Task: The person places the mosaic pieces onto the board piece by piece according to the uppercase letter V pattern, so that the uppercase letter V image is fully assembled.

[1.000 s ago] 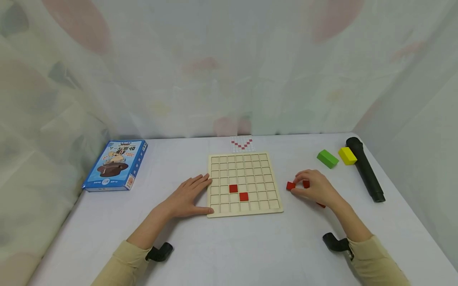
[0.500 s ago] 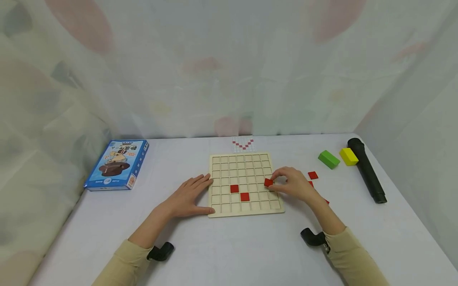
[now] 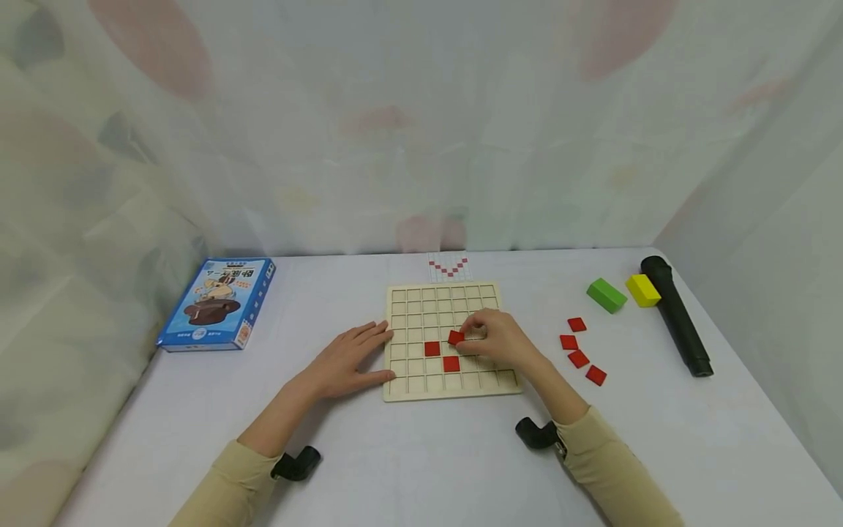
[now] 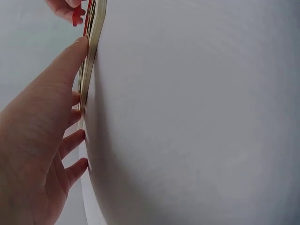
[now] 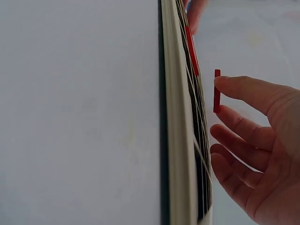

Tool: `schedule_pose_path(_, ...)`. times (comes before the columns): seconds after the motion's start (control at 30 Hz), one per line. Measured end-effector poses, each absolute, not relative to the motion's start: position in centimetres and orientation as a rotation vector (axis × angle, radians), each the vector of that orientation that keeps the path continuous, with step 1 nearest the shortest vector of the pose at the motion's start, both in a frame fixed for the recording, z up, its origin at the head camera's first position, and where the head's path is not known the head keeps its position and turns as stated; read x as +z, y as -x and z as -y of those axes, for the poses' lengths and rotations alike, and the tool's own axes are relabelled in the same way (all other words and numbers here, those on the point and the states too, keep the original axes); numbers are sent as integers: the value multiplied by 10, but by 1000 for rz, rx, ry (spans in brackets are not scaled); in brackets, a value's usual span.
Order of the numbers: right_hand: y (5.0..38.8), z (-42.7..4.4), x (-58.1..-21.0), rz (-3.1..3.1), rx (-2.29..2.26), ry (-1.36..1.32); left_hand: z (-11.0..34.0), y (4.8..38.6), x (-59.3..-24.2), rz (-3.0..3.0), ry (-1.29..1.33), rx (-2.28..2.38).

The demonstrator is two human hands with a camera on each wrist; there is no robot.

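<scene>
A pale wooden grid board [image 3: 408,291] lies in the middle of the table, with one red tile [image 3: 432,349] in a cell and another red tile [image 3: 451,364] one row nearer and one column right. My left hand [image 3: 345,362] rests against the board's left edge, fingers straight and spread, thumb at the near corner. Above the board, my right hand [image 3: 495,338] pinches a third red tile [image 3: 456,337] between thumb and index finger. In the right wrist view that pinched tile [image 5: 217,91] is edge-on and apart from the board.
Several loose red tiles [image 3: 578,359] lie right of the board. Beyond them are a green block [image 3: 607,295], a yellow block [image 3: 642,290] and a black microphone [image 3: 677,318]. A pattern card [image 3: 450,267] sits behind the board; a blue box [image 3: 215,304] is at the left.
My right hand has picked up a red tile from the group at the right and carried it left over the board. The left hand has stayed at the board's edge.
</scene>
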State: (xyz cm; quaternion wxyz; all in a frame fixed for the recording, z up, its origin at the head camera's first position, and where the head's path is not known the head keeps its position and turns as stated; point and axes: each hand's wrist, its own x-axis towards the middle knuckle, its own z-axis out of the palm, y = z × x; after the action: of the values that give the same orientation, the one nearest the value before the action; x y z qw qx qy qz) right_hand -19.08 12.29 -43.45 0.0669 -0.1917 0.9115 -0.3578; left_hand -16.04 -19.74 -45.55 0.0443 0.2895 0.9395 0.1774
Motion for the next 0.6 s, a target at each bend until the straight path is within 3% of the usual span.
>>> schedule_pose_path(0.6, 202, -66, -435, -2796, -1021, 669, 195, 159, -453, -2855, -857, 572)
